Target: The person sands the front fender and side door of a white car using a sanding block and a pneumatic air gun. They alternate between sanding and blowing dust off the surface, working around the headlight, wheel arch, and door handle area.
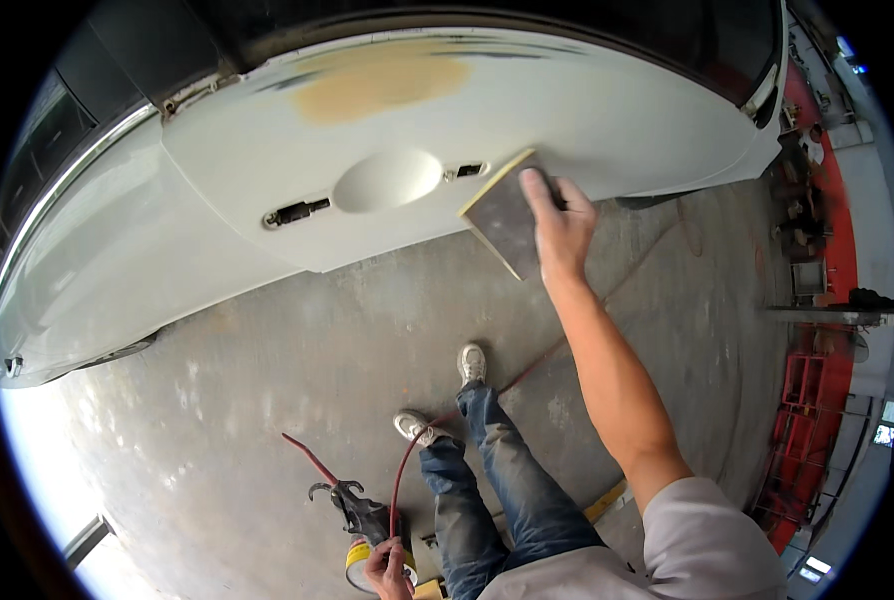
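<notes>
My right hand (565,222) grips a square, dark grey sanding pad (509,212) with a pale yellow edge, thumb on its near face and the other fingers partly hidden behind it. The pad is tilted in front of the white car door (617,130), right of the handle recess (389,180); I cannot tell whether it touches the panel. Low in the view, my left hand (389,572) is closed round a thin red hose (399,485). Beside that hand a dark, hooked tool (359,508) with a red tube (309,458) sits by a round can (359,565).
A tan filler patch (382,85) with dark streaks marks the door's upper part. The hose crosses the grey concrete floor (237,390) by my shoes (472,362). Red shelving (802,390) and clutter stand along the right wall.
</notes>
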The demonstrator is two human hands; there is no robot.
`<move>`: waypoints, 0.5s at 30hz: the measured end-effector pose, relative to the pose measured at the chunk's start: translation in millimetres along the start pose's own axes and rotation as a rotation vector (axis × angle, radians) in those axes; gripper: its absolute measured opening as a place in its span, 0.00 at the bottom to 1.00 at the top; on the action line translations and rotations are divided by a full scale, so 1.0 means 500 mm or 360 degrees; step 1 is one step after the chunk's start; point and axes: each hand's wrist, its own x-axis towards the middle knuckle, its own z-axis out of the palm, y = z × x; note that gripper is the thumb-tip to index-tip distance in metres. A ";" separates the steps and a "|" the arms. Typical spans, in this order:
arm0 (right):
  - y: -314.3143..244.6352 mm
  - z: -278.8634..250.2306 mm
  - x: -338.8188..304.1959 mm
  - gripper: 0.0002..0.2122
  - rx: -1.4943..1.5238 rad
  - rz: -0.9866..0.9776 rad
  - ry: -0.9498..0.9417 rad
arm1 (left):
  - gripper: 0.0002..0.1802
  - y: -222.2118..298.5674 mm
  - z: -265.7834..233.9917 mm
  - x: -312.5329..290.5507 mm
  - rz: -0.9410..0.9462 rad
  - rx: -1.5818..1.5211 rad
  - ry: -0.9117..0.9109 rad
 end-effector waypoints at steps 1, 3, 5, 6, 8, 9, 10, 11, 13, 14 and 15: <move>-0.005 0.016 0.008 0.15 -0.0096 -0.0130 -0.0026 | 0.11 0.010 0.015 -0.007 -0.0048 -0.0031 0.0002; 0.006 0.028 0.017 0.12 -0.0299 -0.0444 0.0002 | 0.09 0.036 0.028 -0.014 -0.0026 -0.0011 0.0010; 0.004 0.019 0.024 0.12 -0.0476 -0.0742 0.0031 | 0.08 0.052 0.036 -0.022 -0.0027 -0.0008 0.0014; 0.003 0.019 0.024 0.12 -0.0557 -0.0886 0.0044 | 0.09 0.054 0.041 -0.022 -0.0055 -0.0095 -0.0018; 0.004 0.022 0.026 0.12 -0.0573 -0.0939 0.0037 | 0.12 0.055 0.053 -0.020 -0.0113 -0.0265 -0.0100; 0.013 0.024 0.029 0.12 -0.0537 -0.0934 0.0031 | 0.11 0.048 0.054 -0.016 -0.0137 -0.0204 -0.0086; 0.018 0.026 0.030 0.12 -0.0503 -0.0929 0.0028 | 0.11 0.036 0.053 -0.010 -0.0160 -0.0141 -0.0075; 0.016 0.037 0.017 0.11 -0.0450 -0.0730 -0.0041 | 0.11 0.023 0.053 -0.008 -0.0185 -0.0086 -0.0057; 0.009 0.025 -0.013 0.14 -0.0586 -0.0163 -0.0365 | 0.10 0.000 0.057 -0.011 -0.0176 -0.0136 -0.0072; 0.013 0.008 -0.019 0.14 -0.0540 -0.0079 -0.0464 | 0.10 -0.006 0.060 -0.010 -0.0163 -0.0164 -0.0086; 0.024 -0.011 -0.020 0.15 -0.0490 0.0006 -0.0561 | 0.10 -0.007 0.065 -0.012 -0.0091 -0.0155 -0.0086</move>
